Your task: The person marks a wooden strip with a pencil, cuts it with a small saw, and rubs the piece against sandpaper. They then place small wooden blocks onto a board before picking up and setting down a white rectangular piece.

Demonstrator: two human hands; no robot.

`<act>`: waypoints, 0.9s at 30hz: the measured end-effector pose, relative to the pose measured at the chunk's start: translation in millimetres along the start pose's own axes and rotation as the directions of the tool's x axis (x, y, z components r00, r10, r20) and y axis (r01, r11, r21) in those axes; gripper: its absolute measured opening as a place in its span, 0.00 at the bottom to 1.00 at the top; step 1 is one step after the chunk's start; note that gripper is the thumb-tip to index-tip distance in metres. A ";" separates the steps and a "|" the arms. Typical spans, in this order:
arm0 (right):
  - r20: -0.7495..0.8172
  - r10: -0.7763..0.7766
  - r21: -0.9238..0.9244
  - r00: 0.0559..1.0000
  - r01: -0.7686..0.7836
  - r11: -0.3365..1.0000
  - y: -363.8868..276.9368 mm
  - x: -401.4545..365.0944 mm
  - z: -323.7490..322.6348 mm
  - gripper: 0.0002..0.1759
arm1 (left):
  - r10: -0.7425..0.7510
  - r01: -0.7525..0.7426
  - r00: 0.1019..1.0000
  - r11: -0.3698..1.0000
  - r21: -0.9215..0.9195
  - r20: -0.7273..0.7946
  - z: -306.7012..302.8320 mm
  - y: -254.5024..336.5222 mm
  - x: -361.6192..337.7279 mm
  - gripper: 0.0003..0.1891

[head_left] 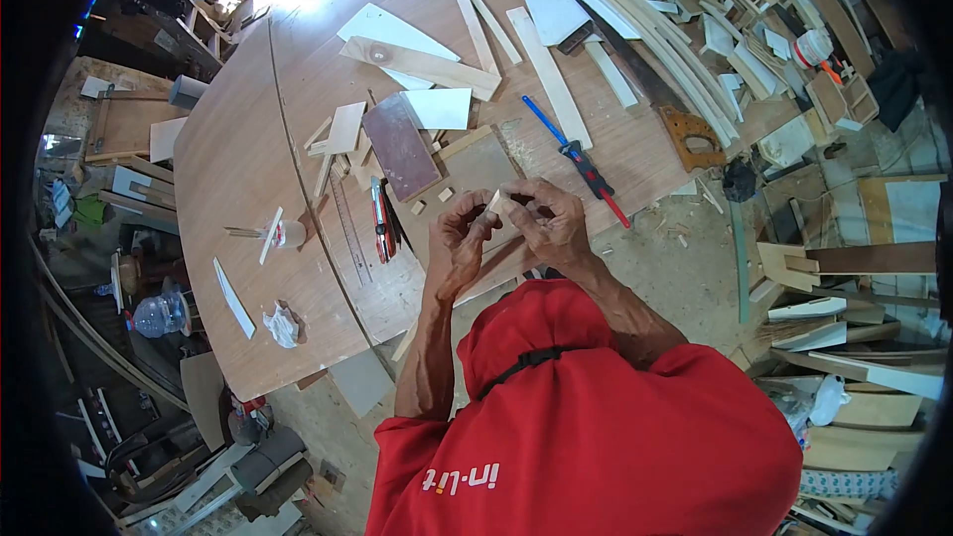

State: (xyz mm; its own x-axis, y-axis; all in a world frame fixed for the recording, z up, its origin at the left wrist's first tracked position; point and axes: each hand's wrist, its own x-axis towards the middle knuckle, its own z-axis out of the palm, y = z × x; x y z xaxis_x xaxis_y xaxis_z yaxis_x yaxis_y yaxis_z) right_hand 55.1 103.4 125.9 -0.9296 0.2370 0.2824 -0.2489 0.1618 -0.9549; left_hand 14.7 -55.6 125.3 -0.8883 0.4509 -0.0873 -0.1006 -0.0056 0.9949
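Wood pc [495,201] btwn L hand [459,236] & R hand [556,226]; both hands pinching it, nr table [228,179].

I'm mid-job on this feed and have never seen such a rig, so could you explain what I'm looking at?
There is no machine here: a person in a red top works with two bare hands. The single picture comes from a camera worn on the head, looking forward and down. The left hand and right hand meet at the near side of the table, fingertips holding a small pale wood piece. On the table lie a handsaw, a blue-and-red tool, a red-and-black cutter, a ruler and several wood strips.
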 end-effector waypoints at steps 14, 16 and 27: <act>-0.042 0.348 -0.103 0.936 -0.351 0.931 58.1 18.8 3.3 0.11 | -0.003 0.000 0.978 1.000 -0.018 -0.210 4.5 2.0 -3.8 0.11; 0.003 0.387 -0.245 0.922 -0.374 0.894 74.7 22.6 9.1 0.10 | 0.010 -0.023 0.980 0.998 -0.063 -0.200 4.7 4.0 -3.3 0.12; 0.102 0.102 -0.494 0.990 -0.039 0.869 132.1 17.9 44.6 0.12 | -0.116 0.050 0.981 0.927 -0.373 -0.156 -18.5 -3.0 -6.7 0.12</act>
State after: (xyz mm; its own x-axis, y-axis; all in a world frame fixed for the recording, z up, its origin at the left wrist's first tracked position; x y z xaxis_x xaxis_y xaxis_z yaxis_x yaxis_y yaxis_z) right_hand -6.6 86.3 0.7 -0.9729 0.1535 0.1727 -0.0459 0.6042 -0.7955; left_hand 12.7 -75.1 122.0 -0.9297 0.3032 -0.2089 -0.3048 -0.3152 0.8988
